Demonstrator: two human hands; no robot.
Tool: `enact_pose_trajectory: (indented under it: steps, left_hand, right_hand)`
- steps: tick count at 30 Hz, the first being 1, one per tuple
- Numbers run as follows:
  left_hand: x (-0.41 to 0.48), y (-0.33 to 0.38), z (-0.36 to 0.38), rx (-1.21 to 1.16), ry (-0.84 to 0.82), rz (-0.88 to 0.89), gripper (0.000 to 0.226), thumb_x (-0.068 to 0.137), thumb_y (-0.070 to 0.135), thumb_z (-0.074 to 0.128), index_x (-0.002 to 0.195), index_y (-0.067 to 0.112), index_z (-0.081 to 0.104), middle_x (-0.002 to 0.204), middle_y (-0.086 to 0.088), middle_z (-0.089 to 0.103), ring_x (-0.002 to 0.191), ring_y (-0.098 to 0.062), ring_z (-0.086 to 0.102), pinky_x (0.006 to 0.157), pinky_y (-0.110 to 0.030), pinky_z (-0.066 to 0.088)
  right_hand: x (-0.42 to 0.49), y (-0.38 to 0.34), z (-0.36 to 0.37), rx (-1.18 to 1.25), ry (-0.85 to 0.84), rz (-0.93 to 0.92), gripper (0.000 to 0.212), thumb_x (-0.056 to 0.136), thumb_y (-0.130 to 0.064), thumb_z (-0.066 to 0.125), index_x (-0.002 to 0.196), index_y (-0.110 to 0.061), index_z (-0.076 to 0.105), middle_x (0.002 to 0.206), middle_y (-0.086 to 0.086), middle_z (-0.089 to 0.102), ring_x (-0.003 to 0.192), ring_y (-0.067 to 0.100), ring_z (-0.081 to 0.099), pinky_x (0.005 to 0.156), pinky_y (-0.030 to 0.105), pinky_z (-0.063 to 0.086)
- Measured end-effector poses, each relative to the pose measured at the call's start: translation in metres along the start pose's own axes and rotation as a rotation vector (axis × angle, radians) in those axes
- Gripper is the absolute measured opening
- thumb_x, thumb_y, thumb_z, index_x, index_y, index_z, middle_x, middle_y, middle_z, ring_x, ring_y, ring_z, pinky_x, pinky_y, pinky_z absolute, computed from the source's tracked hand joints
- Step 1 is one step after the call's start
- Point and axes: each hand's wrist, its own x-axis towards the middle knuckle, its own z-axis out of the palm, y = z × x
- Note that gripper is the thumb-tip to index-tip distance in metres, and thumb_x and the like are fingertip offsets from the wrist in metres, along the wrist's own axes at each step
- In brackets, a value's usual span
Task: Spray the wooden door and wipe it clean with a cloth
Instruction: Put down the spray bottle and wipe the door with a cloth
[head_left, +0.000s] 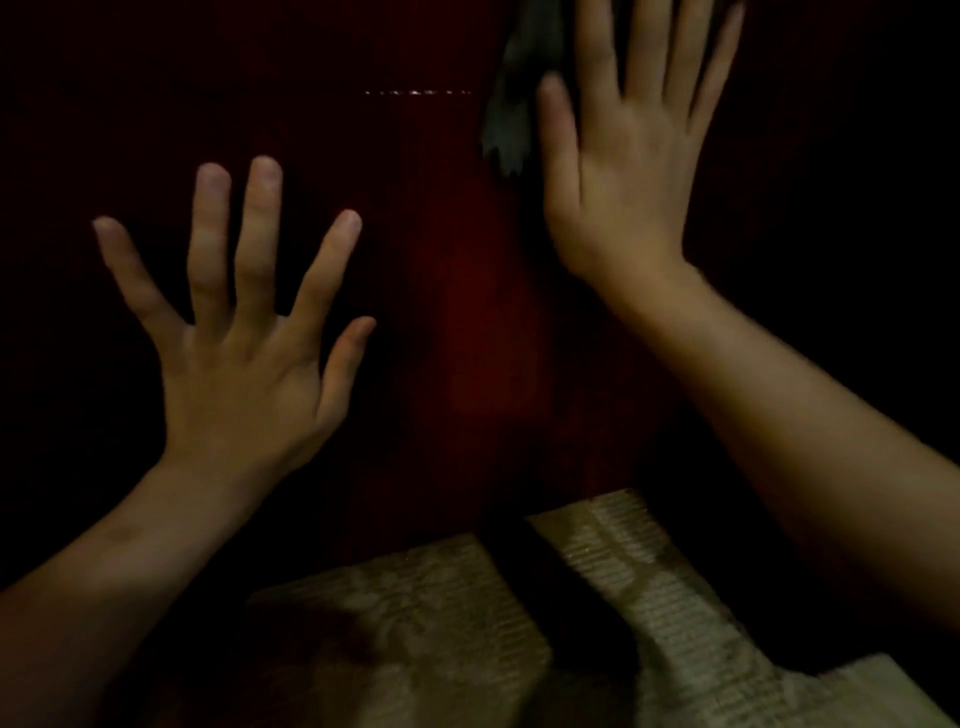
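Bare left hand (236, 364) and right hand (626, 176), dimly lit.
Nails look short; both forearms (779, 415) are uncovered right to the frame edge (the pale ribbed fabric (415, 623) below may be clothing).

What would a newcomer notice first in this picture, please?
Two spread bare hands stand out against the dark red door: the left hand lower left, the right hand upper right, flat over a grey cloth. Pale ribbed fabric lies along the bottom.
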Motion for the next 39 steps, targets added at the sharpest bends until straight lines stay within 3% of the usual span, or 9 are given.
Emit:
enact_pose_trajectory:
  steps: [4, 8, 12, 15, 19, 24, 30, 34, 39]
  left_hand:
    - [0.001, -0.013, -0.007, 0.027, 0.014, -0.021, 0.064, 0.111, 0.051, 0.035, 0.167, 0.029, 0.015, 0.172, -0.020, 0.007, 0.158, -0.043, 0.007, 0.111, -0.085, 0.007]
    - [-0.003, -0.025, -0.005, 0.081, -0.015, 0.012, 0.065, 0.111, 0.051, 0.037, 0.167, 0.031, 0.013, 0.172, -0.019, 0.006, 0.158, -0.041, 0.005, 0.114, -0.081, 0.005]
    - [-0.014, -0.029, 0.001, 0.083, -0.026, 0.009, 0.066, 0.111, 0.051, 0.037, 0.168, 0.031, 0.009, 0.173, -0.018, 0.003, 0.158, -0.041, 0.003, 0.117, -0.077, 0.002]
    - [-0.023, -0.035, 0.003, 0.092, -0.023, 0.010, 0.066, 0.110, 0.051, 0.037, 0.167, 0.032, 0.009, 0.173, -0.017, 0.003, 0.158, -0.041, 0.002, 0.118, -0.075, 0.000]
    - [-0.033, -0.050, -0.006, 0.108, -0.051, 0.006, 0.066, 0.110, 0.049, 0.037, 0.167, 0.033, 0.008, 0.174, -0.016, 0.001, 0.160, -0.039, 0.001, 0.118, -0.075, -0.001]
    - [-0.037, -0.075, -0.013, 0.108, -0.043, -0.040, 0.066, 0.110, 0.052, 0.034, 0.167, 0.033, 0.007, 0.173, -0.018, 0.002, 0.160, -0.041, 0.002, 0.117, -0.076, -0.001]
    - [-0.053, -0.099, -0.011, 0.076, 0.010, -0.138, 0.066, 0.110, 0.054, 0.035, 0.167, 0.031, 0.009, 0.169, -0.017, 0.000, 0.156, -0.044, 0.005, 0.116, -0.079, 0.003]
    - [-0.064, -0.127, -0.010, 0.071, 0.051, -0.153, 0.065, 0.111, 0.052, 0.034, 0.165, 0.031, 0.004, 0.165, -0.019, 0.001, 0.154, -0.046, 0.007, 0.115, -0.079, 0.004]
    - [-0.085, -0.144, -0.002, 0.065, 0.084, -0.199, 0.060, 0.111, 0.053, 0.030, 0.162, 0.027, 0.013, 0.161, -0.020, 0.002, 0.149, -0.050, 0.007, 0.116, -0.075, 0.000]
  right_hand:
    - [-0.013, -0.015, -0.001, -0.006, -0.009, 0.030, 0.056, 0.107, -0.039, 0.033, 0.155, -0.011, 0.036, 0.158, 0.031, 0.032, 0.147, 0.052, 0.026, 0.121, 0.065, 0.012]
    - [-0.177, -0.050, 0.023, 0.039, -0.373, -0.248, 0.064, 0.099, -0.047, 0.047, 0.156, -0.027, 0.024, 0.166, 0.016, 0.007, 0.154, 0.038, 0.001, 0.120, 0.063, -0.002]
    - [-0.325, -0.065, 0.043, 0.087, -0.782, -0.584, 0.065, 0.092, -0.043, 0.056, 0.153, -0.038, 0.035, 0.160, -0.009, 0.031, 0.136, 0.021, 0.043, 0.112, 0.054, 0.019]
    - [-0.357, -0.064, 0.043, 0.129, -0.964, -0.739, 0.069, 0.096, -0.042, 0.051, 0.160, -0.037, 0.024, 0.162, -0.014, 0.021, 0.138, 0.013, 0.046, 0.120, 0.045, 0.006]
    - [-0.326, -0.066, 0.034, 0.202, -0.918, -0.755, 0.062, 0.100, -0.043, 0.046, 0.158, -0.038, 0.026, 0.161, -0.014, 0.021, 0.141, 0.010, 0.046, 0.123, 0.038, -0.011]
    - [-0.125, -0.094, 0.016, 0.111, -0.293, -0.476, 0.065, 0.104, -0.047, 0.039, 0.161, -0.032, 0.011, 0.168, 0.002, 0.018, 0.158, 0.026, -0.001, 0.122, 0.052, -0.008]
    - [0.006, -0.130, -0.015, -0.037, -0.080, -0.123, 0.061, 0.108, -0.045, 0.026, 0.160, -0.014, 0.023, 0.163, 0.026, 0.025, 0.151, 0.049, 0.021, 0.121, 0.066, 0.011]
    - [-0.124, -0.151, 0.016, 0.015, -0.305, -0.423, 0.075, 0.102, -0.049, 0.044, 0.162, -0.026, 0.005, 0.169, 0.012, 0.009, 0.157, 0.034, -0.006, 0.121, 0.059, -0.007]
    - [-0.300, -0.148, 0.047, 0.085, -0.717, -0.829, 0.108, 0.076, -0.040, 0.079, 0.161, -0.031, 0.013, 0.168, -0.007, 0.011, 0.141, 0.013, 0.029, 0.114, 0.047, 0.018]
